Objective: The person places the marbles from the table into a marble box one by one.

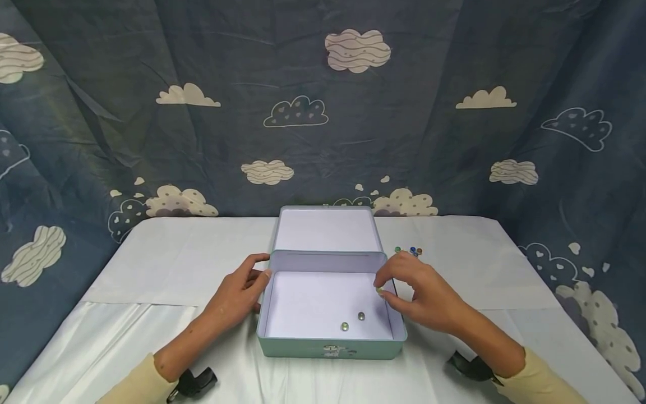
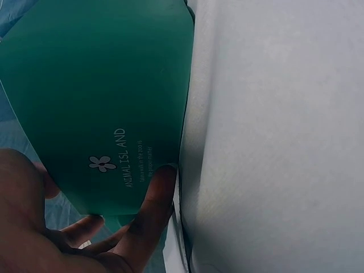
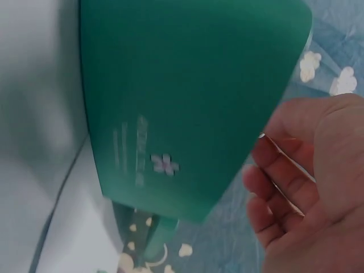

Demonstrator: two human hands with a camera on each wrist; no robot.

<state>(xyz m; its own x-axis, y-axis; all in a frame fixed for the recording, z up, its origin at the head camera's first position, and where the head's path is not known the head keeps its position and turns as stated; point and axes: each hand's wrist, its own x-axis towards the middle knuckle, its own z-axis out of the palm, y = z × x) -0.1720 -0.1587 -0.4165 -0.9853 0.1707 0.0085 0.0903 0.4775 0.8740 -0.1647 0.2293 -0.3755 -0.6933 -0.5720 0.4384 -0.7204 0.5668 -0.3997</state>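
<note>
A green tin box (image 1: 330, 348) with a white inside stands on the table, its hinged lid (image 1: 328, 229) laid back behind it. Two glass marbles, a greenish one (image 1: 345, 326) and a darker one (image 1: 361, 316), lie on its floor. Over the right wall, my right hand (image 1: 429, 292) pinches a small yellow-green marble (image 1: 379, 290) between thumb and index finger. My left hand (image 1: 237, 292) rests against the box's left side with relaxed fingers. The left wrist view has these fingertips on the printed outer wall (image 2: 114, 85), thumb by the rim.
Beyond my right hand, several marbles sit on the white cloth: a green one (image 1: 397, 249), a blue one (image 1: 413, 250) and a brownish one (image 1: 419, 251) show. A dark cloud-patterned curtain (image 1: 303, 67) hangs behind the table and along both sides.
</note>
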